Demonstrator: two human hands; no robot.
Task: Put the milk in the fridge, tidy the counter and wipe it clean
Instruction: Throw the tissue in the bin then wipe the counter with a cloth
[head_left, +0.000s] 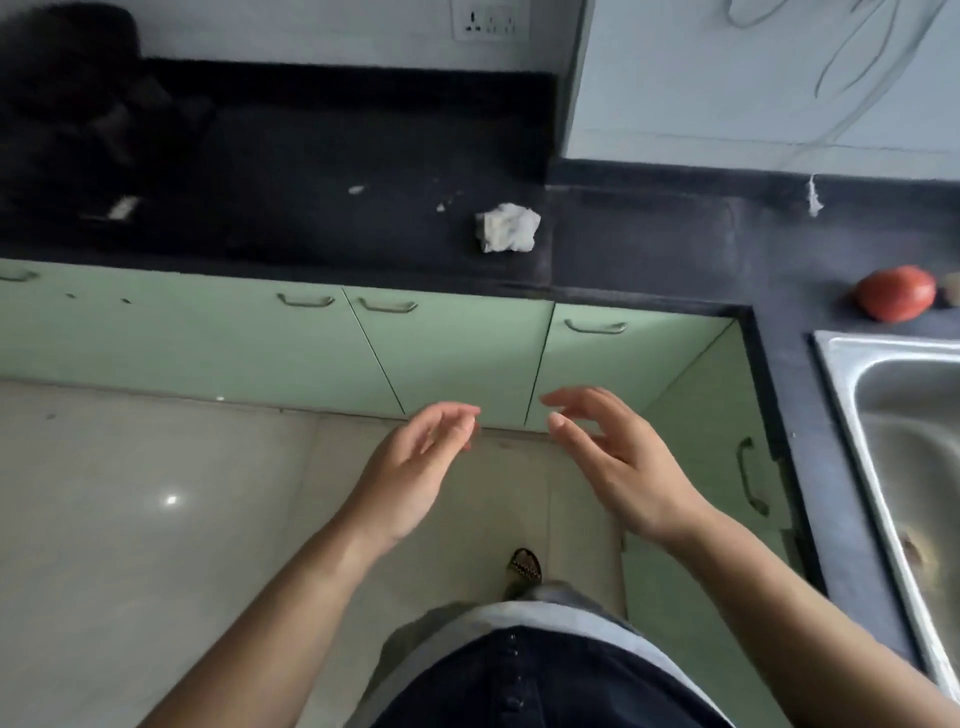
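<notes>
No milk carton anywhere in this view, so that bit is either sorted or it's off camera, can't say which. What's left looks like tidying and wiping.

Starting far left, there's a dark heap of something (67, 104) in the back corner of the worktop (311, 171), too blurry and black-on-black to name. Just in front of it lies a small pale scrap (123, 208). Further along are a couple of white crumbs (356, 189) on the dark stone, bits of torn tissue by the look of it. Those weigh nothing, so pinching them is fiddly; I'd sweep them along with the wad instead.

Then the main thing: a crumpled white wad (508, 227), paper towel or cloth, sitting near the front edge of the worktop about mid-frame. I'd guess soft, light and squashy, maybe damp. No wrong place to grab it really, just close the fingers over the top and bunch it.

Both hands are empty and relaxed, hanging in front of the green cabinets (447, 343), well short of the worktop. Left hand (421, 457) has its fingers loosely curled, right hand (613, 457) is open with fingers spread, palms facing each other.

Over on the right, a tomato (894, 293) sits on the worktop just behind the steel sink (852, 395). Smooth and roundish, so it'll roll and bruise; cup it from the sides, don't squeeze.
</notes>
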